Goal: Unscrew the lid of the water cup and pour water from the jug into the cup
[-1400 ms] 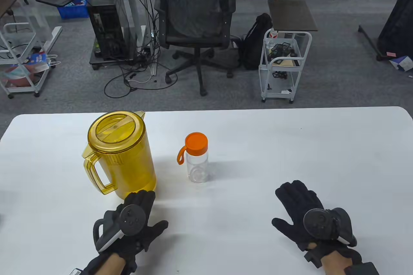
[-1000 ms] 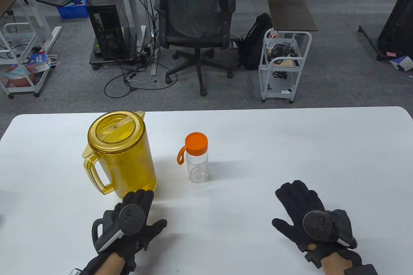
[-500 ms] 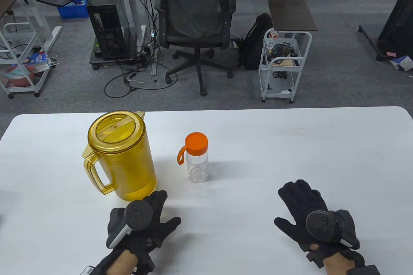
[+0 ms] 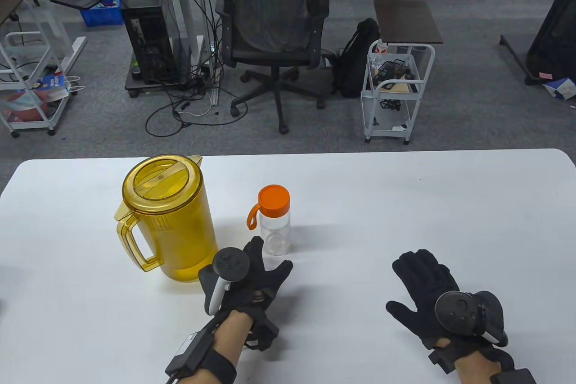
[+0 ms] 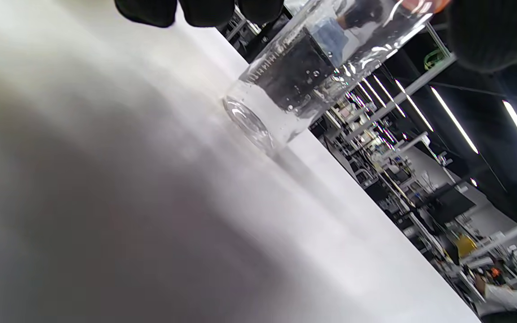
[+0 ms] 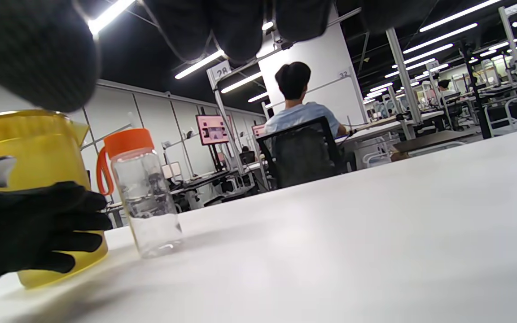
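My worry is the clear water cup [image 4: 276, 233]: it looks light and empty, standing upright on the white table [image 4: 405, 204] just right of the yellow jug [image 4: 168, 217], so a fast or off-centre approach from my left hand [image 4: 245, 278] could knock it over or shove it against the jug. The orange screw lid [image 4: 273, 200] is on and its carry loop sticks out toward the jug (a finger could catch in it), and twisting the lid with only 1 hand would likely spin the whole cup rather than loosen the thread. The jug holds liquid low in its body, so a bump there matters less, I judge.

My left hand sits near the cup's base, thumb spread away from the fingers, which reach toward the cup; the hand grips nothing, and from the table view I cannot tell whether the fingertips touch the plastic. In the left wrist view the cup [image 5: 303, 76] fills the frame close ahead. My right hand [image 4: 432, 294] lies flat and spread on the table, well apart from both vessels, holding nothing.
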Demonstrator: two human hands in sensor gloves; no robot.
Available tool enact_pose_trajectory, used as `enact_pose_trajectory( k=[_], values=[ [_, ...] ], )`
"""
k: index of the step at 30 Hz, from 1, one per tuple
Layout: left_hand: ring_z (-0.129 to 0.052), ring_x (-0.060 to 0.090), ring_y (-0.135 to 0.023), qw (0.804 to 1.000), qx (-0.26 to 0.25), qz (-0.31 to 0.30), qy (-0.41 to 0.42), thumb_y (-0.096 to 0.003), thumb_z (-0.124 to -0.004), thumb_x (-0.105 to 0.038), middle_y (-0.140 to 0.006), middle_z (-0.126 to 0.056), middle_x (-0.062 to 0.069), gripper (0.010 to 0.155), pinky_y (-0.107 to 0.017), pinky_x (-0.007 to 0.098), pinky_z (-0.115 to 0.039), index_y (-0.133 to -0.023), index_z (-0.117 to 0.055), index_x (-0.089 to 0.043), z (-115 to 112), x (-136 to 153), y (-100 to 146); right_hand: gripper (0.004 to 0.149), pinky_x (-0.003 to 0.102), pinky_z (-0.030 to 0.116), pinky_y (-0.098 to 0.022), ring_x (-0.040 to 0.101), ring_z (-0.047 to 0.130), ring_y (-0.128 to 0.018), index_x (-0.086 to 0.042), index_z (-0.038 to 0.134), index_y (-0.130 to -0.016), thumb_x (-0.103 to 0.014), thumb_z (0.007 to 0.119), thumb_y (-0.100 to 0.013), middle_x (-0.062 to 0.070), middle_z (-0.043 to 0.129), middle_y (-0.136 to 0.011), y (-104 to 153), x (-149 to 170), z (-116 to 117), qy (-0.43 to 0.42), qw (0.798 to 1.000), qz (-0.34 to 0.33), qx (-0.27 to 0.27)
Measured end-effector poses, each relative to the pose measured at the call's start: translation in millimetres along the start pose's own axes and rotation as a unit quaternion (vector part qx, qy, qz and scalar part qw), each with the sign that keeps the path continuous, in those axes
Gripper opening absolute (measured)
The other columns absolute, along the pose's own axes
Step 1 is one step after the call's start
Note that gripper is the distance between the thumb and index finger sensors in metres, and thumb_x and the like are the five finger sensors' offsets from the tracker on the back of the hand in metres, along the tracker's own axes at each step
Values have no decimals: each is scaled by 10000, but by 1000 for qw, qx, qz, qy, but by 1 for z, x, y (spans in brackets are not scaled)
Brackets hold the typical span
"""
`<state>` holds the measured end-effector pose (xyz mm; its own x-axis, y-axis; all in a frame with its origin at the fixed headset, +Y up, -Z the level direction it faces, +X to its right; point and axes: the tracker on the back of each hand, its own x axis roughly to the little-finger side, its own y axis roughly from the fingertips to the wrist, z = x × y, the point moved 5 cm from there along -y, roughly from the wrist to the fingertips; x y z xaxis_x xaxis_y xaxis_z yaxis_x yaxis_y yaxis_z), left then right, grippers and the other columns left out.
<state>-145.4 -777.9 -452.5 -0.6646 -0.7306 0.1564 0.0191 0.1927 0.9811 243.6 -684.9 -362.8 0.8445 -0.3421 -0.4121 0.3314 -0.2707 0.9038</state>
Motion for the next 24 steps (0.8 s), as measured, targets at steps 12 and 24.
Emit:
enact_pose_trajectory(
  k=[12, 24],
  values=[
    [-339, 391, -1196, 998, -29, -12, 48, -338, -865, -837, -1236, -206, 21, 1271, -835, 591, -447, -1130, -57, -258, -7, -7, -56, 854, 731, 466, -719, 462, 413, -1082, -255, 479, -1108, -640, 842, -438, 90, 433, -1170, -1, 14, 6, -43, 999, 21, -12],
    [-534, 238, -1175, 990, -78, 0, 118, -374, -994, -693, -1208, -456, -135, 1117, -858, 602, -379, -1139, -232, -406, -2, -5, -84, 865, 731, 468, -720, 467, 417, -1081, -256, 466, -1110, -641, 848, -437, 93, 431, -1170, -1, 14, 7, -59, 998, 22, -15]
  ],
)
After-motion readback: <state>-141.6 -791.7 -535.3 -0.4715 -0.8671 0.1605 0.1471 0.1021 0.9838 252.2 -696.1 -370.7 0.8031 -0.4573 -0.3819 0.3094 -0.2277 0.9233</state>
